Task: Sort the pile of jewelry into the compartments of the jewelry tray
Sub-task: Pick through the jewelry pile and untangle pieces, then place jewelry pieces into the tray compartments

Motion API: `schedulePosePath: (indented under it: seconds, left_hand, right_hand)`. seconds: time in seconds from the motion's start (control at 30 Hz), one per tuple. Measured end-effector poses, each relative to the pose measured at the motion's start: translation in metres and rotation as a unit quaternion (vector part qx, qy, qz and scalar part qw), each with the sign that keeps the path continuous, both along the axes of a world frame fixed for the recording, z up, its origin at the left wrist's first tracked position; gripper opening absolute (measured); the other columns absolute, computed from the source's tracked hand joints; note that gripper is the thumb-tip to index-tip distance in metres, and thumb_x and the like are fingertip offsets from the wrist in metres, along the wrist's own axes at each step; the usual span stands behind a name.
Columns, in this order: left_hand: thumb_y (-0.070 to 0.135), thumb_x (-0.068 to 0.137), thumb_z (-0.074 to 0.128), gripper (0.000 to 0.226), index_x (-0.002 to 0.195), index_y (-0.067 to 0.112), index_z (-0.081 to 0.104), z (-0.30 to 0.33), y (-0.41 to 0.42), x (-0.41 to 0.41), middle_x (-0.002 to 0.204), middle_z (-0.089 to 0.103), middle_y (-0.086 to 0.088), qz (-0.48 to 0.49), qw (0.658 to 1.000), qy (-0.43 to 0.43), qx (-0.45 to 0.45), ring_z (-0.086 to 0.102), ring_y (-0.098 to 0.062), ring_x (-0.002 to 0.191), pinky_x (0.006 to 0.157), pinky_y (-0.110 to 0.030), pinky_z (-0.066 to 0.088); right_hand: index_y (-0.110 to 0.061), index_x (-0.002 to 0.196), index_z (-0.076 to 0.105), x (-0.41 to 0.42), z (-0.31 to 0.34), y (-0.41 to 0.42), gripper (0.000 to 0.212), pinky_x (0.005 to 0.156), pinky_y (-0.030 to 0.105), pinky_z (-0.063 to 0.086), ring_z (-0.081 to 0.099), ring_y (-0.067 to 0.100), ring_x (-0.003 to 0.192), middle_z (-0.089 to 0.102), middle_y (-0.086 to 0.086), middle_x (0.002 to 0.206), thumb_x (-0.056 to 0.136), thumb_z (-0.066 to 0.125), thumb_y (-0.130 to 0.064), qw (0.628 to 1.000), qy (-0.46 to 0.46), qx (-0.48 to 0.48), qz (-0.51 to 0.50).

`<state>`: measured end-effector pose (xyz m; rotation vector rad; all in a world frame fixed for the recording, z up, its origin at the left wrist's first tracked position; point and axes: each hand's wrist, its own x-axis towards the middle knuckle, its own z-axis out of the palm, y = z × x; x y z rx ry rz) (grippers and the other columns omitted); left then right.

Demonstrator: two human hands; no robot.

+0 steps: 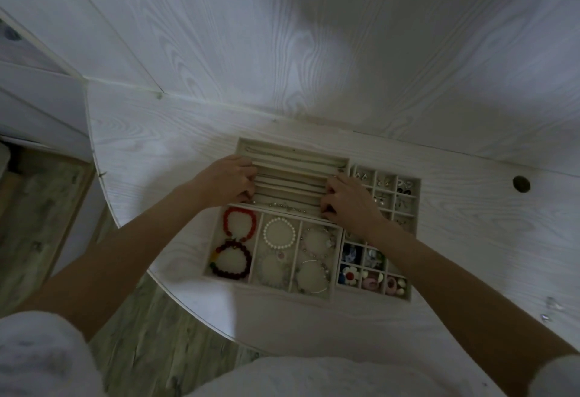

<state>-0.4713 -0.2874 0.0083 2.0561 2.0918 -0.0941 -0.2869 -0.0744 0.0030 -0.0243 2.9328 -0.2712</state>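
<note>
Three beige jewelry trays sit together on the white table. The far one is a slotted necklace tray [292, 148] with thin chains lying in its rows. My left hand [230, 178] grips its left edge and my right hand [348, 200] grips its right edge, fingers curled over the rims. Nearer me, a bracelet tray [260, 285] holds a red bracelet [239, 222], a dark bead bracelet [232, 260], a white pearl bracelet [279, 233] and several silver ones. To the right, a small-grid tray [416, 205] holds earrings and a flower piece [349, 275].
The white wood-grain table [157, 152] has a curved front edge, with wood floor [150, 334] below it. A round cable hole [521, 184] lies at the right. A few small clear items [550, 307] rest near the table's right edge. White panelled wall stands behind.
</note>
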Motion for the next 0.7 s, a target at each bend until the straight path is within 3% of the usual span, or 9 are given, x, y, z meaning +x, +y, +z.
schedulePosePath:
  seconds: [0.27, 0.4, 0.53, 0.7]
  left_hand:
    - [0.023, 0.053, 0.088, 0.022, 0.058, 0.028, 0.067, 0.004, -0.004, 0.000, 0.068, 0.056, 0.005, -0.013, 1.000, 0.020, 0.001, 0.045, -0.015, 0.077, 0.068, -0.025, 0.028]
    - [0.024, 0.051, 0.090, 0.024, 0.057, 0.030, 0.067, 0.007, -0.007, 0.000, 0.067, 0.055, 0.006, 0.017, 1.000, 0.019, -0.012, 0.053, -0.017, 0.070, 0.065, -0.026, 0.027]
    - [0.023, 0.052, 0.090, 0.024, 0.058, 0.032, 0.068, 0.005, -0.011, 0.001, 0.068, 0.056, 0.006, 0.043, 0.999, 0.006, -0.017, 0.056, -0.018, 0.071, 0.062, -0.028, 0.037]
    - [0.023, 0.063, 0.085, 0.015, 0.066, 0.029, 0.072, 0.004, -0.019, 0.003, 0.072, 0.058, 0.003, 0.086, 0.995, -0.036, 0.032, 0.058, -0.020, 0.071, 0.058, -0.028, 0.046]
  right_hand:
    - [-0.020, 0.059, 0.073, 0.005, 0.001, 0.008, 0.014, 0.064, 0.032, 0.045, 0.053, 0.026, 0.075, 0.054, 0.002, 0.072, 0.056, 0.086, -0.020, 0.999, -0.019, -0.038, -0.015]
    - [-0.018, 0.073, 0.076, 0.003, 0.004, 0.008, 0.005, 0.074, 0.034, 0.041, 0.050, 0.026, 0.089, 0.056, 0.005, 0.085, 0.072, 0.078, -0.022, 0.998, -0.035, -0.043, -0.030]
    - [-0.021, 0.087, 0.075, 0.002, 0.006, 0.009, 0.012, 0.083, 0.032, 0.035, 0.043, 0.022, 0.099, 0.053, 0.002, 0.095, 0.083, 0.066, -0.029, 0.998, -0.052, -0.035, -0.020]
    - [-0.022, 0.091, 0.075, 0.012, 0.005, 0.014, 0.012, 0.082, 0.029, 0.031, 0.046, 0.021, 0.098, 0.054, 0.002, 0.094, 0.085, 0.066, -0.027, 0.995, -0.031, -0.079, -0.047]
